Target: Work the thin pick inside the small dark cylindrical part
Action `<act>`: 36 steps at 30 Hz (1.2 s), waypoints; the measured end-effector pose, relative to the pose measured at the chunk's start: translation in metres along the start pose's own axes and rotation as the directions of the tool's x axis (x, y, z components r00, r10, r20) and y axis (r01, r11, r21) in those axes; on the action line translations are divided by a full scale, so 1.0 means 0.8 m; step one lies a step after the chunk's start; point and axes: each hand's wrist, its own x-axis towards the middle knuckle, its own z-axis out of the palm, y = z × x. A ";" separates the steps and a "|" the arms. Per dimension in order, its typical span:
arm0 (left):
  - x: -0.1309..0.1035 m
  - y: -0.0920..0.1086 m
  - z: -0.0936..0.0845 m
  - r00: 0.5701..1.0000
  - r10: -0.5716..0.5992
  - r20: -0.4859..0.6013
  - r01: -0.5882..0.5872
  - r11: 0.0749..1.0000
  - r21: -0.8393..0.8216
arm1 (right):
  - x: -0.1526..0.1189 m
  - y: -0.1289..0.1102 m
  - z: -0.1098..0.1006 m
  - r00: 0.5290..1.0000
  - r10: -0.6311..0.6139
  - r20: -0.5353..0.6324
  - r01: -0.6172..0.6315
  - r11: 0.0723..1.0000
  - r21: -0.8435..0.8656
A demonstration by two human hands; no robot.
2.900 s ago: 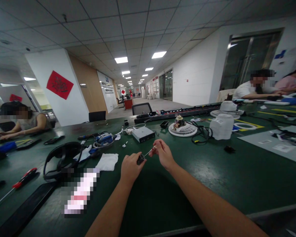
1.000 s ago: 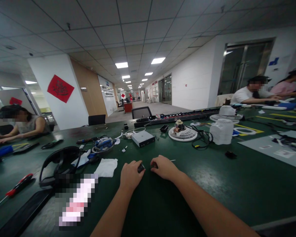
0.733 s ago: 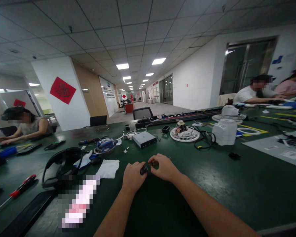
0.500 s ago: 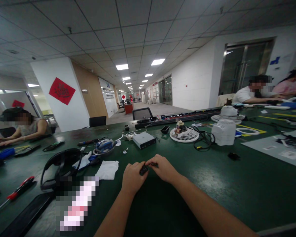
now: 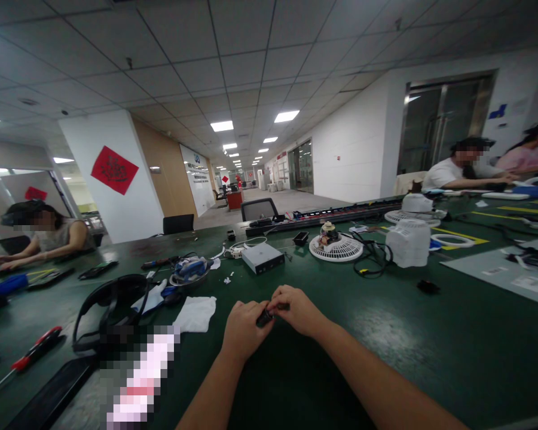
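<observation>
My left hand [image 5: 243, 328] is closed around a small black cylindrical part [image 5: 264, 318], whose exact kind I cannot make out. At the upper end of this part, my right hand [image 5: 298, 310] has its thumb and forefinger pinched together, touching or nearly touching it. A bit of something dark shows beneath the right fingers, mostly hidden by them. Both hands are close together above the green table [image 5: 341, 358], just in front of a grey box-shaped drive [image 5: 263, 258].
Left lie a white cloth [image 5: 196, 314], black headset [image 5: 110, 304] and red-handled screwdriver [image 5: 38, 348]. Behind the drive runs a long dark rail [image 5: 349, 209]. Right stand a white fan grille with a motor [image 5: 336, 248], black cable [image 5: 376, 263] and white housing [image 5: 407, 243]. Other people sit at both sides.
My right fingers have moved left, closing the small gap to the black part in my left hand. Both hands appear slightly lower in view; the part is tilted more sideways.
</observation>
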 end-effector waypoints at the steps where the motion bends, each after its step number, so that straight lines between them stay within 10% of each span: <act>1: 0.000 0.000 0.000 1.000 0.011 0.001 -0.011 1.000 -0.001 | 0.000 0.000 0.000 1.000 -0.009 0.005 0.009 1.000 0.010; 13: -0.003 -0.002 0.005 0.986 0.158 0.059 -0.161 0.986 0.036 | -0.004 0.000 -0.002 0.990 0.117 -0.080 -0.115 0.993 0.024; 26: 0.000 -0.004 0.007 0.993 -0.114 -0.041 0.117 0.987 0.107 | 0.008 0.003 -0.013 0.885 0.232 -0.405 -0.103 0.944 0.314; 36: 0.002 -0.006 0.005 0.985 -0.160 -0.056 0.165 0.981 0.100 | 0.013 0.008 0.007 0.890 0.307 -0.336 -0.044 0.793 0.608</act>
